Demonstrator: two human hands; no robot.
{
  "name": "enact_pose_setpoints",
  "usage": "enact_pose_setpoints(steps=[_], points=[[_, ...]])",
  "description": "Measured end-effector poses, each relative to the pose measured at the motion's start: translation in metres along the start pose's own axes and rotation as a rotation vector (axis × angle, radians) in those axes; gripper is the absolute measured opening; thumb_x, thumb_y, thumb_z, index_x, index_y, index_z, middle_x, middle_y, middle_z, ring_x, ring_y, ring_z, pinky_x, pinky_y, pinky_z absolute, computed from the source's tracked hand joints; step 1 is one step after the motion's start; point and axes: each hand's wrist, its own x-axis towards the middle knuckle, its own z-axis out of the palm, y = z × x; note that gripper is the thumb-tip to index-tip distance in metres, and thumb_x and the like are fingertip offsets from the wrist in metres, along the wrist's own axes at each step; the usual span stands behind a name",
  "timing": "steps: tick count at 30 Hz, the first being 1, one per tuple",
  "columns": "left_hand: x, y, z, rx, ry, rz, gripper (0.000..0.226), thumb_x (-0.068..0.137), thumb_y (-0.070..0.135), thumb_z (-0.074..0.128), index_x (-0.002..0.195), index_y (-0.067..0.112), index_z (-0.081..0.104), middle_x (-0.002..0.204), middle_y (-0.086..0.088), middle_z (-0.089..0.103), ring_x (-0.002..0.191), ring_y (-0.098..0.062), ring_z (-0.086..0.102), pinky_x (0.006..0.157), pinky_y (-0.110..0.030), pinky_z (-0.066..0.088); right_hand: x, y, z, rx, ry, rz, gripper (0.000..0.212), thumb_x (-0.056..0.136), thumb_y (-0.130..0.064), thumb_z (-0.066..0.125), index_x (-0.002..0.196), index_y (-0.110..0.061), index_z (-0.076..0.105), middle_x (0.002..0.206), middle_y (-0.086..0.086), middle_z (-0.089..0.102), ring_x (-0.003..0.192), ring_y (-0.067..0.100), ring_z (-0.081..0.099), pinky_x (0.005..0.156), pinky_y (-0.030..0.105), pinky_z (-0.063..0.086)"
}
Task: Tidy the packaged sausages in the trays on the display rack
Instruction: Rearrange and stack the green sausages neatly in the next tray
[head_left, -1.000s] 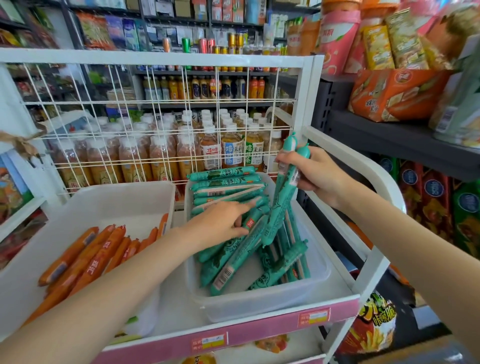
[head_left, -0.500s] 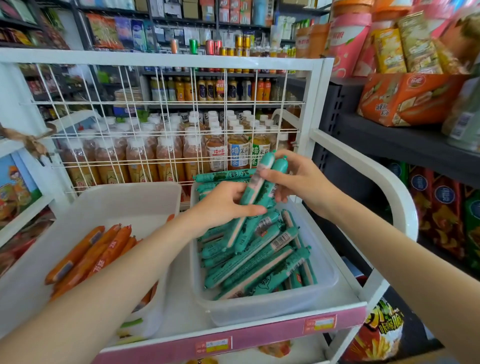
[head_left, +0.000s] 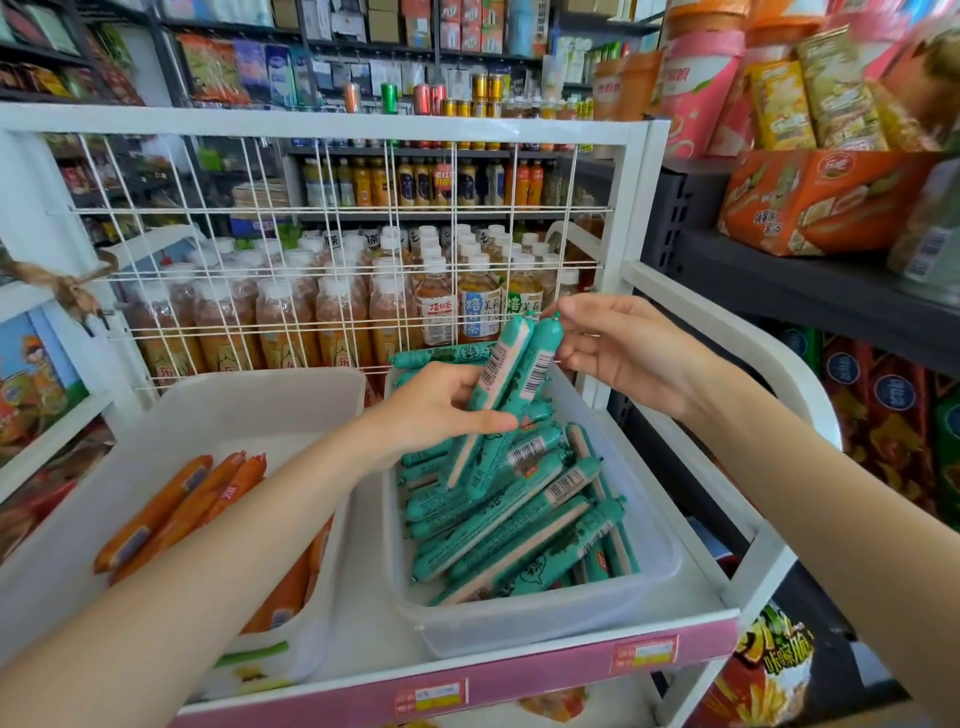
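**Two green sausages held up over the tray**

From the head camera, the left hand (head_left: 441, 402) holds two green sausages (head_left: 506, 395) side by side. Its fingers are curled around their lower half, so the two sausages stick up and lean a little to the right, with their barcodes facing the camera. The right hand (head_left: 618, 353) is just beside their tops. Its fingers (head_left: 558, 312) touch the top tip of the right sausage, and the other fingers are loosely bent. It looks like a light pinch on the tip.

The held pair is above the back part of the clear tray (head_left: 649, 582). This tray sits on the right side of the top shelf of the white display rack (head_left: 644, 156). Inside it lie many more green sausages (head_left: 519, 514). Most of them point the same slanted way, and a few are stacked across the back.

To the left, just beside it, is a white tray (head_left: 249, 395). It holds a small bunch of orange sausages (head_left: 176, 509), lying along its left side and partly hidden by the left arm.

A pink strip (head_left: 519, 680) with price labels runs along the front of the shelf. Behind the rack's wire grid (head_left: 311, 260) stand rows of drink bottles (head_left: 431, 306). Snack bags (head_left: 826, 202) fill the dark shelves on the right.
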Motion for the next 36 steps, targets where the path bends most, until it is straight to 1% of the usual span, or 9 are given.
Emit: enact_pose_setpoints(steps=[8, 13, 16, 19, 22, 26, 31, 34, 36], points=[[0.002, 0.004, -0.002, 0.015, 0.004, -0.004, 0.026, 0.079, 0.012, 0.068, 0.102, 0.021, 0.063, 0.097, 0.008, 0.070, 0.097, -0.011, 0.066, 0.087, -0.025, 0.052, 0.005, -0.003, -0.002, 0.056, -0.050, -0.025, 0.019, 0.062, -0.021, 0.069, 0.077, -0.009, 0.074, 0.073, 0.004, 0.070, 0.057, 0.007, 0.060, 0.058, 0.014, 0.052], [0.002, 0.003, -0.004, 0.076, 0.025, -0.015, 0.023, 0.078, 0.014, 0.069, 0.096, 0.025, 0.064, 0.090, 0.013, 0.069, 0.092, -0.009, 0.067, 0.085, -0.026, 0.053, 0.007, -0.003, -0.006, -0.012, -0.013, -0.017, 0.014, 0.073, -0.012, 0.062, 0.081, -0.006, 0.073, 0.075, 0.006, 0.070, 0.060, 0.009, 0.062, 0.061, 0.016, 0.054], [0.005, 0.007, -0.006, 0.216, 0.094, 0.002, 0.027, 0.077, 0.015, 0.070, 0.103, 0.015, 0.064, 0.099, 0.003, 0.069, 0.090, -0.012, 0.066, 0.085, -0.033, 0.053, 0.008, -0.009, -0.001, -0.151, 0.042, -0.019, 0.018, 0.080, -0.016, 0.059, 0.090, -0.003, 0.067, 0.075, 0.004, 0.069, 0.059, 0.008, 0.059, 0.060, 0.016, 0.053], [0.008, 0.010, -0.005, 0.331, 0.102, 0.016, 0.031, 0.077, 0.018, 0.071, 0.106, 0.013, 0.064, 0.105, 0.000, 0.068, 0.091, -0.013, 0.066, 0.087, -0.038, 0.052, 0.009, -0.012, 0.007, -0.334, 0.069, -0.030, 0.023, 0.073, -0.030, 0.065, 0.079, -0.008, 0.068, 0.071, 0.001, 0.065, 0.057, 0.007, 0.052, 0.052, 0.014, 0.046], [0.007, 0.012, -0.003, 0.304, 0.077, 0.020, 0.027, 0.077, 0.016, 0.070, 0.104, 0.014, 0.064, 0.101, 0.006, 0.066, 0.089, -0.010, 0.065, 0.087, -0.035, 0.052, 0.010, -0.012, 0.009, -0.315, 0.073, -0.043, 0.015, 0.069, -0.028, 0.067, 0.063, -0.015, 0.071, 0.068, 0.002, 0.062, 0.057, 0.009, 0.048, 0.048, 0.014, 0.041], [0.007, 0.010, -0.003, 0.264, 0.066, 0.001, 0.023, 0.078, 0.015, 0.070, 0.100, 0.016, 0.064, 0.098, 0.008, 0.065, 0.088, -0.009, 0.065, 0.085, -0.031, 0.053, 0.011, -0.011, 0.007, -0.306, 0.110, -0.049, 0.015, 0.073, -0.022, 0.066, 0.064, -0.011, 0.069, 0.073, 0.010, 0.061, 0.055, 0.011, 0.047, 0.046, 0.014, 0.042], [0.009, 0.012, -0.005, 0.033, 0.227, -0.066, 0.015, 0.080, 0.014, 0.066, 0.092, 0.023, 0.061, 0.093, 0.005, 0.067, 0.089, -0.010, 0.063, 0.079, -0.024, 0.050, 0.011, -0.001, 0.008, -0.202, 0.211, -0.092, 0.018, 0.088, -0.019, 0.057, 0.098, -0.004, 0.064, 0.092, 0.009, 0.064, 0.067, 0.012, 0.061, 0.064, 0.018, 0.053], [0.015, 0.013, -0.015, -0.457, 0.421, -0.182, 0.013, 0.083, 0.009, 0.061, 0.092, 0.017, 0.060, 0.094, -0.001, 0.067, 0.087, -0.013, 0.064, 0.083, -0.032, 0.052, 0.005, 0.016, 0.008, -0.580, 0.126, -0.072, 0.022, 0.084, -0.016, 0.063, 0.106, -0.012, 0.061, 0.098, 0.003, 0.067, 0.081, 0.013, 0.065, 0.079, 0.025, 0.055], [0.018, 0.013, -0.022, -0.697, 0.487, -0.234, 0.010, 0.084, 0.010, 0.060, 0.094, 0.013, 0.059, 0.092, -0.003, 0.067, 0.082, -0.013, 0.064, 0.072, -0.027, 0.055, 0.000, 0.028, 0.013, -0.746, -0.009, -0.072, 0.027, 0.081, -0.012, 0.067, 0.106, -0.017, 0.059, 0.095, -0.002, 0.068, 0.087, 0.011, 0.066, 0.083, 0.023, 0.053]])
